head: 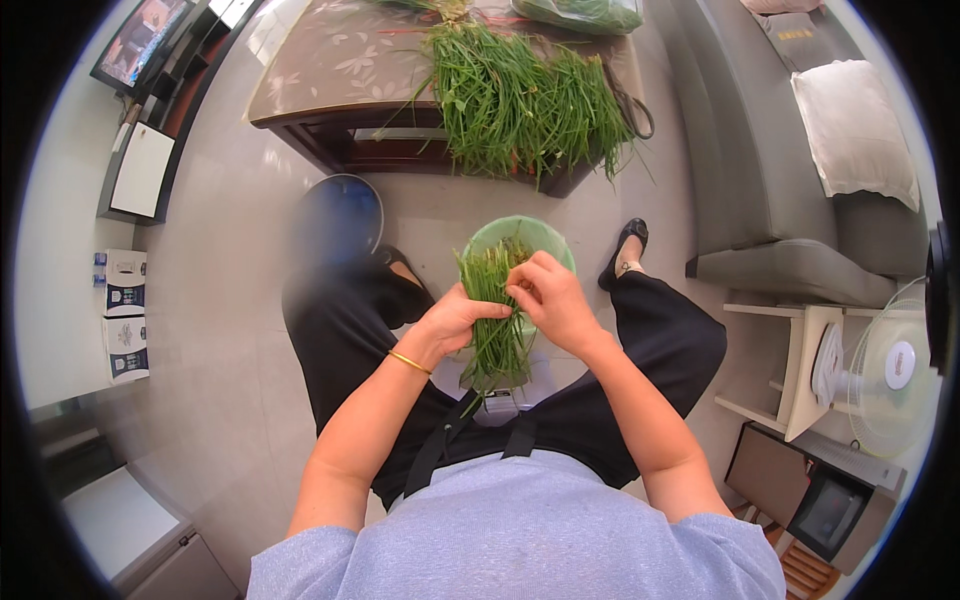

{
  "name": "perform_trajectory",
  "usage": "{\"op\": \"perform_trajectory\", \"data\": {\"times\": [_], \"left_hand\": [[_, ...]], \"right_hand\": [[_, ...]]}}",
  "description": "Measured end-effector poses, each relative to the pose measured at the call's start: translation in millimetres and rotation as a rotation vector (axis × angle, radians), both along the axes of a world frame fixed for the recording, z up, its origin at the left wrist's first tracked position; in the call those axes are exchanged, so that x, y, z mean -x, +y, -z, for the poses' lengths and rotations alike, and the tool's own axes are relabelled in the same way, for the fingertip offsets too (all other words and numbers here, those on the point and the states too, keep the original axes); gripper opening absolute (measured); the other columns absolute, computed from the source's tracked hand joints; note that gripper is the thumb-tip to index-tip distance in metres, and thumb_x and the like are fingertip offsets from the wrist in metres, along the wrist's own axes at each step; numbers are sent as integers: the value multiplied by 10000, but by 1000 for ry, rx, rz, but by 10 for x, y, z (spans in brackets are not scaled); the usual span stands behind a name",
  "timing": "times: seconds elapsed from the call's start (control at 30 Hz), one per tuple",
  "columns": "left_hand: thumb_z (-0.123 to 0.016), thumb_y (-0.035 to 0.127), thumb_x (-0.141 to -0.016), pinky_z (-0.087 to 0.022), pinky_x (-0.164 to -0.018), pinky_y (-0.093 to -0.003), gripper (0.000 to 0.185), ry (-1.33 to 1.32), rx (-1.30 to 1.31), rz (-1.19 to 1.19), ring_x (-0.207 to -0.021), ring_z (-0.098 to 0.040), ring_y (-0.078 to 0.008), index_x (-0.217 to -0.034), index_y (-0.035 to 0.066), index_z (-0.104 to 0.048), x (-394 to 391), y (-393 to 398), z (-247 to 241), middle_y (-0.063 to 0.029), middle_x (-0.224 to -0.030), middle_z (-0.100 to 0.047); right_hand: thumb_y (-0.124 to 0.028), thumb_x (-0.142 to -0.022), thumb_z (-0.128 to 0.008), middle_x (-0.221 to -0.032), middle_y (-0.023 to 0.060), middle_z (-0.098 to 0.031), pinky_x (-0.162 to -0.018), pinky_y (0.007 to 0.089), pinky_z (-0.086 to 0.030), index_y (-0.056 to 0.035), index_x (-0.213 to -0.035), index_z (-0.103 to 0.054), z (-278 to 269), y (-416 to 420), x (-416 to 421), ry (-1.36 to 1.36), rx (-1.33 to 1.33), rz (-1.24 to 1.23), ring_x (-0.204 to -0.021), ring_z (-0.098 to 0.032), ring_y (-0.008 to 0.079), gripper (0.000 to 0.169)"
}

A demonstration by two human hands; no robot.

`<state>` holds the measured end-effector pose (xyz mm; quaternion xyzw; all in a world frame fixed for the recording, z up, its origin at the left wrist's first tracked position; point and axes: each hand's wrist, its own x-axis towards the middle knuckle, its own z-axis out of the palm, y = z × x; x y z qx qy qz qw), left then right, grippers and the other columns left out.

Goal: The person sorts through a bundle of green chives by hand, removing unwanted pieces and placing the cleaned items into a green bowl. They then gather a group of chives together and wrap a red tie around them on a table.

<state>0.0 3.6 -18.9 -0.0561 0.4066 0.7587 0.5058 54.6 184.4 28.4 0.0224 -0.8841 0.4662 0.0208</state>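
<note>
My left hand (pixel 451 321) is closed around a bunch of long green leafy stalks, likely garlic chives (pixel 495 330), with the thumb lying across them. My right hand (pixel 551 300) is at the bunch's right side, thumb and fingertips pinched together against it; whether a stalk is between them cannot be told. Beneath both hands stands a light green plastic bucket (pixel 559 234) on the floor between my feet, its inside partly hidden by the bunch. A large heap of the same greens (pixel 525 105) lies at the near edge of the table, some hanging over.
The patterned table (pixel 330 75) stands ahead, with a plastic bag of greens (pixel 585 13) on it. A blue round container (pixel 343 217) is on the floor at left. A grey sofa (pixel 739 150) and a white fan (pixel 892 375) are at right.
</note>
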Motion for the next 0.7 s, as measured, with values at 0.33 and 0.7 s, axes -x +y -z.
{"op": "perform_trajectory", "data": {"times": [0.33,0.7], "left_hand": [[-676,-79,-840,-543,-966,-404,579,-122,-162,21,-1124,-652,-295,-1376,-17,-464,50,18,-59,-137,-1168,-655],[-662,-91,-852,-559,-931,-365,485,-77,-107,28,-1051,-669,-238,-1312,-3,-539,26,43,-117,-104,-1177,-644]], "right_hand": [[-38,-891,-650,-784,76,-664,-606,298,-513,-1,-964,-605,337,411,45,-44,108,362,-648,-636,146,94],[-24,-883,-668,-839,38,-580,-627,297,-529,-35,-979,-688,-175,78,85,-100,277,65,-676,-636,130,99]]}}
